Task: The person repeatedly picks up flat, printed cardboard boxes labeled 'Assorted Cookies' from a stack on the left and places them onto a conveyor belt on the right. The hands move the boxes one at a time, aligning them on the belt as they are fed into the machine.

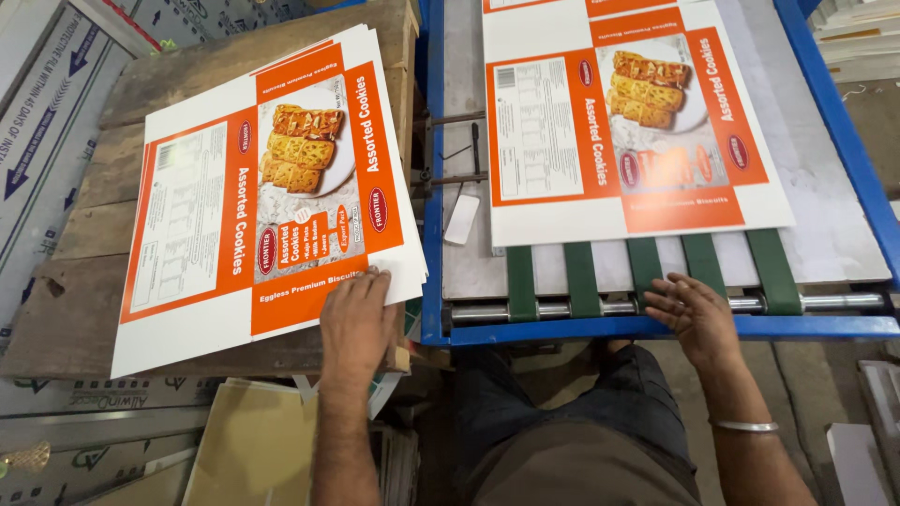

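Sheets of printed carton board fill most of my view: a stack of orange-and-white printed sheets point(262, 197) sits at the left of the frame on a worn wooden pallet point(84, 234), and 1 more printed sheet point(628, 122) lies at the upper right on the metal bed of a blue-framed conveyor point(656, 328). I see the left hand point(356, 323) at lower centre, flat and palm down, fingers stretched out and close together, pressing on the near right corner of the stack; it grips nothing. The right hand point(694, 314) is at lower right, open with fingers spread loosely, resting on the conveyor's near edge by the roller point(562, 307), just below the sheet and touching the ends of the green belts point(581, 276); it holds nothing either. I count 5 green belts running under the sheet's near edge. A metal bangle point(745, 426) circles the right wrist. A small white block point(462, 218) lies on the bed between the 2 sets of sheets. Yellowish boards point(248, 450) lean at the lower left.
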